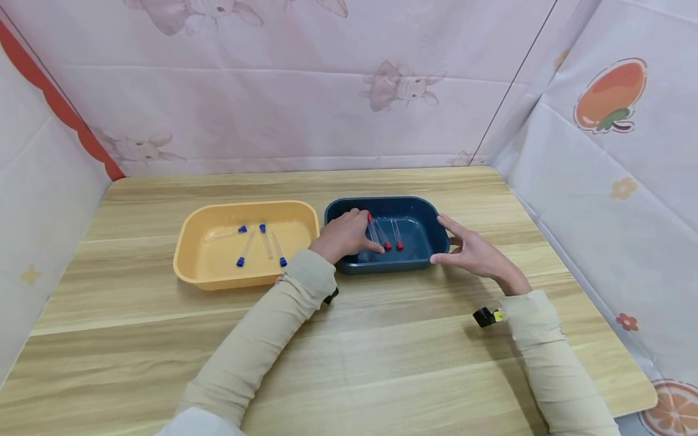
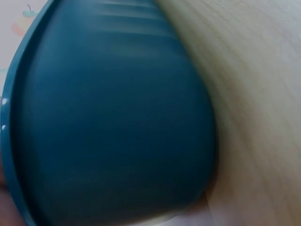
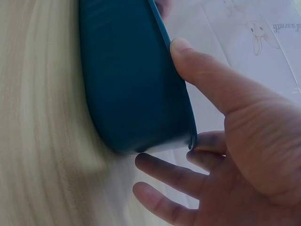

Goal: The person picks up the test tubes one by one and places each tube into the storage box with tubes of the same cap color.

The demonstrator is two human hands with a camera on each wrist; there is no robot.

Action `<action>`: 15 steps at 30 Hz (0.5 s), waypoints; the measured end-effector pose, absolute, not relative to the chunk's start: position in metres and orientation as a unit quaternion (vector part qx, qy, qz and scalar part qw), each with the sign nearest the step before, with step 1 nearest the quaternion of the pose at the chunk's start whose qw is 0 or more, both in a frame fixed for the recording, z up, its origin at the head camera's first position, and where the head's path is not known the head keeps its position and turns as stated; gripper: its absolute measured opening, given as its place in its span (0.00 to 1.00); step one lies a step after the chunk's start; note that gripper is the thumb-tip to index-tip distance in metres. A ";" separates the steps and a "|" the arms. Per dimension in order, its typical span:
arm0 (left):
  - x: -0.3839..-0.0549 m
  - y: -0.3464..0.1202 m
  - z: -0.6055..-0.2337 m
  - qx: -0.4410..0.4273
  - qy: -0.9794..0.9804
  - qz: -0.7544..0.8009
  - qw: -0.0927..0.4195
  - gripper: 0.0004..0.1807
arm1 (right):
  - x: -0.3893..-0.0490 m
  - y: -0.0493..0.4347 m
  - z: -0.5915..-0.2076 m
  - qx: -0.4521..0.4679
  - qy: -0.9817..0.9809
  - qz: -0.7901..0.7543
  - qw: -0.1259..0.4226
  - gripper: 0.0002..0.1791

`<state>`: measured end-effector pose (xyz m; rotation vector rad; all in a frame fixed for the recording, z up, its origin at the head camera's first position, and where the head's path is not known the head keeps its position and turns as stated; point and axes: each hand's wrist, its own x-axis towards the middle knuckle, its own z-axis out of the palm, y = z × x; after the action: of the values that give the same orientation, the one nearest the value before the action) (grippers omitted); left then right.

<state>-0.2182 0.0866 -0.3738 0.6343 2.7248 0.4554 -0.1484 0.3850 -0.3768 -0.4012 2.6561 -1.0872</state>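
Note:
In the head view, my left hand (image 1: 345, 235) reaches over the near left side of a dark blue tray (image 1: 382, 265). Its thumb is spread from its fingers beside several clear tubes with red caps (image 1: 400, 246). One red cap lies right by the fingertips; no tube is plainly pinched. My right hand (image 1: 473, 251) holds the tray's right end. The right wrist view shows its thumb (image 3: 181, 45) on the rim and the index finger bent at the corner, while other fingers spread beneath. Mostly the tray's outer wall (image 2: 113, 108) fills the left wrist view.
Left of the blue tray stands a yellow tray (image 1: 188, 275) holding several clear tubes with blue caps (image 1: 240, 261). Both trays are on a wood-grain table (image 1: 382, 363). Printed cloth walls (image 1: 305, 115) rise behind the table and at its sides.

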 end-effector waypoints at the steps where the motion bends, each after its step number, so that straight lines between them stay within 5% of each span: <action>1: -0.218 0.087 -0.374 0.221 0.950 0.160 0.153 0.49 | -0.148 0.385 -0.377 -0.138 0.910 -0.372 0.121 0.54; 15: -0.220 0.087 -0.379 0.207 0.954 0.149 0.157 0.55 | -0.150 0.384 -0.378 -0.139 0.908 -0.376 0.122 0.54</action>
<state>-0.2200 0.0871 -0.3790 0.5927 2.7306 0.4261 -0.1497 0.3839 -0.3778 -0.4059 2.6503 -1.0966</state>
